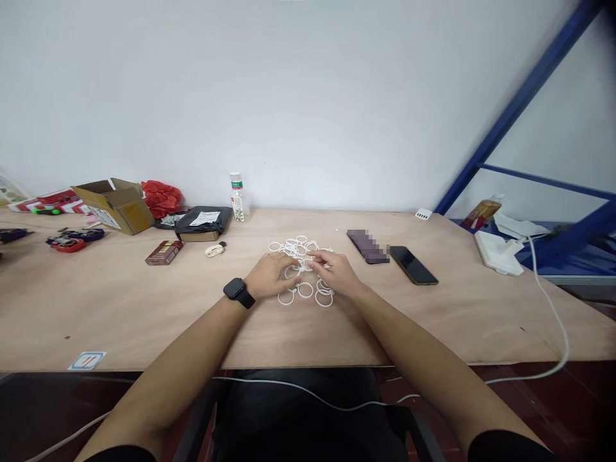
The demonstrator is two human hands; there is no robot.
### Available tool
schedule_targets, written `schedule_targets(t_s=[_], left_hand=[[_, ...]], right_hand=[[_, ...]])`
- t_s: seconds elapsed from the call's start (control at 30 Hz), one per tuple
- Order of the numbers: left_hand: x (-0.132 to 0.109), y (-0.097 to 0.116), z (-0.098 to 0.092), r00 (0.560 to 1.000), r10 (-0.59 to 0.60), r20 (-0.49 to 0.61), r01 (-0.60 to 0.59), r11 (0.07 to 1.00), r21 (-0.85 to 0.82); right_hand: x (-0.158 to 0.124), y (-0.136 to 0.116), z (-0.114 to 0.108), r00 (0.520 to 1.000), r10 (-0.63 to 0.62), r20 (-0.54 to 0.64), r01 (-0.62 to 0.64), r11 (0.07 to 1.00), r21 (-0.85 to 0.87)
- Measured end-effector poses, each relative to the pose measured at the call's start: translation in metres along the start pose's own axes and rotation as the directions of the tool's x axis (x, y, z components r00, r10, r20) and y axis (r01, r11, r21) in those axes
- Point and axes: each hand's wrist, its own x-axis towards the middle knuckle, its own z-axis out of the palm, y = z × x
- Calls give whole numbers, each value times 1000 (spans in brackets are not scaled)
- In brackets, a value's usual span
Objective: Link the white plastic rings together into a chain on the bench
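We hold our left hand (272, 276) and right hand (335, 274), fingers curled, over thin, white, round plastic rings (291, 247); we cannot tell whether either grips one. The rings lie between the front and back edges of our flat, light-brown table (144, 314), left of a black rectangular smartphone (414, 265).

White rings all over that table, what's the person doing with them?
A person has both bare hands in among the loose white rings on the table. The left hand, with a black watch on its wrist, and the right hand almost meet over them. It's too small to tell whether the fingertips are pinching a ring. Some rings lie closer to the person, and a phone lies off to the right.
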Motion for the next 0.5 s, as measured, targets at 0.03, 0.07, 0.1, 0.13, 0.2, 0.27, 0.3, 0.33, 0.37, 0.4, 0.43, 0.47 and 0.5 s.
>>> schedule_targets(t_s=[0.03, 0.07, 0.1, 0.13, 0.2, 0.27, 0.3, 0.33, 0.37, 0.4, 0.43, 0.47, 0.5], left_hand=[[-1, -2, 0, 999, 5, 36, -5, 1000, 4], [-2, -4, 0, 997, 8, 73, -8, 1000, 5], [-2, -5, 2, 994, 10, 106, -11, 1000, 5], [-3, -6, 4, 991, 13, 133, -14, 1000, 2], [-3, -5, 9, 987, 27, 161, -27, 1000, -2], [-3, -2, 13, 987, 48, 153, -48, 999, -6], [-2, 0, 16, 988, 57, 142, -56, 998, -8], [-2, 3, 18, 989, 63, 132, -62, 998, -12], [-1, 5, 19, 990, 66, 128, -64, 998, -17], [-1, 7, 21, 989, 66, 130, -64, 998, -24], [-1, 9, 22, 989, 65, 135, -62, 998, -30], [-1, 10, 23, 988, 64, 139, -59, 998, -36], [-1, 11, 24, 988, 64, 143, -58, 997, -41]], right_hand=[[1, 3, -3, 1000, 23, 1, -23, 1000, -18], [1, 7, -5, 999, 40, 10, -40, 998, -37], [2, 10, -8, 998, 52, 30, -50, 997, -58], [2, 13, -11, 997, 57, 61, -52, 995, -81], [3, 18, -16, 990, 42, 138, -26, 992, -123], [4, 20, -21, 979, 2, 206, 27, 990, -140], [4, 20, -23, 976, -17, 219, 49, 989, -142], [5, 19, -25, 976, -29, 217, 61, 988, -144], [5, 19, -26, 978, -30, 205, 62, 987, -151], [5, 18, -28, 981, -22, 193, 54, 985, -163], [5, 17, -29, 983, -7, 186, 41, 983, -178], [5, 17, -30, 982, 9, 188, 28, 981, -192], [5, 16, -30, 979, 22, 203, 20, 980, -200]])
